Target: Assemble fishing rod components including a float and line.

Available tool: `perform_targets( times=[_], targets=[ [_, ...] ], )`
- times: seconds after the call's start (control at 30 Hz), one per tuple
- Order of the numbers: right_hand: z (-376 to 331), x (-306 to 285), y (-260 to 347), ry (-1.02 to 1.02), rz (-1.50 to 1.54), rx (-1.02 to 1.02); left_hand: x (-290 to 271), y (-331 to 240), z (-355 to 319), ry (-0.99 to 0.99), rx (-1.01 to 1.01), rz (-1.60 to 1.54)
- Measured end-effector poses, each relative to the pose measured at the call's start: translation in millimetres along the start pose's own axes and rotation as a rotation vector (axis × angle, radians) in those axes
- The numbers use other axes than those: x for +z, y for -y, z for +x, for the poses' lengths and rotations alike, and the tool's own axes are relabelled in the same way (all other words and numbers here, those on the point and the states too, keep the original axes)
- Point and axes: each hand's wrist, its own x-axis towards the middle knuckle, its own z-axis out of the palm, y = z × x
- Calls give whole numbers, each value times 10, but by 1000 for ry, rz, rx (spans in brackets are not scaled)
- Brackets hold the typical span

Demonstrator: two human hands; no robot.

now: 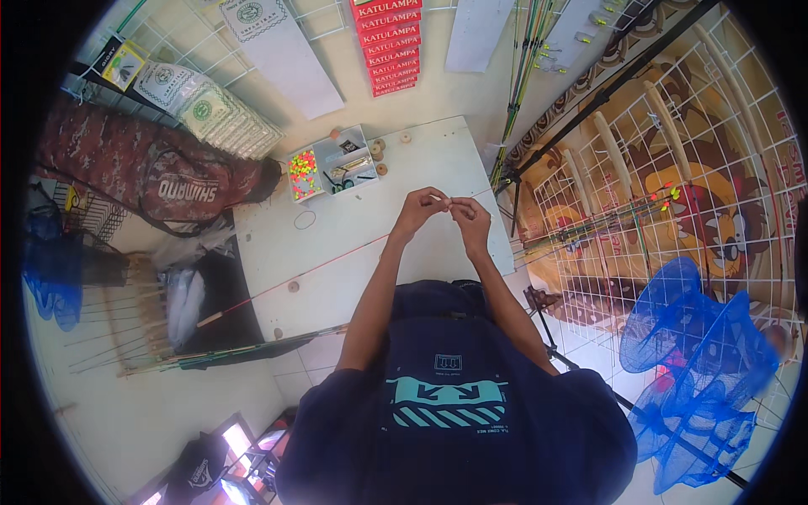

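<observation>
Above the white tabletop [362, 269], my left hand [419, 212] and my right hand [471, 222] meet with fingertips pinched together. Whatever lies between them is too small to make out. A thin red rod [299, 275] with a pale wooden handle [210, 319] slants across the table, its far end reaching toward my left wrist. Beyond my hands to the left stands a white divided tray [313, 197]. One compartment is full of small pink, yellow and green pieces [303, 172]; dark and pale small items lie in another.
Small spools [406, 137] lie around the tray and one more spool [293, 286] near the front edge. A thin ring [305, 220] rests left of centre. On the left hangs a camouflage bag [168, 172]. Blue nets [690, 370] and a white wire grid [589, 202] occupy the right.
</observation>
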Motion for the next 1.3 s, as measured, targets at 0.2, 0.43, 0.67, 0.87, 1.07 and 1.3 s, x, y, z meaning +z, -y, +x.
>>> perform_targets(
  times=[0.2, 0.43, 0.67, 0.87, 1.07, 1.3],
  targets=[
    [-26, 0, 36, 25, 3, 10, -1, -49, -26, -14, -28, 46],
    [-32, 24, 32, 70, -12, -8, -14, -49, -49, -30, -25, -14],
    [-33, 13, 88, 84, -32, 0, -4, -115, -47, -53, -42, 19],
    [-21, -22, 148, 138, -129, -53, -28, -122, -44, -50, -54, 29],
    [-1, -55, 121, 128, -283, -85, -35, -127, -51, -31, -30, 91],
    [-29, 9, 86, 20, -545, -382, -10, -272, -54, -46, -7, 383]
  ],
)
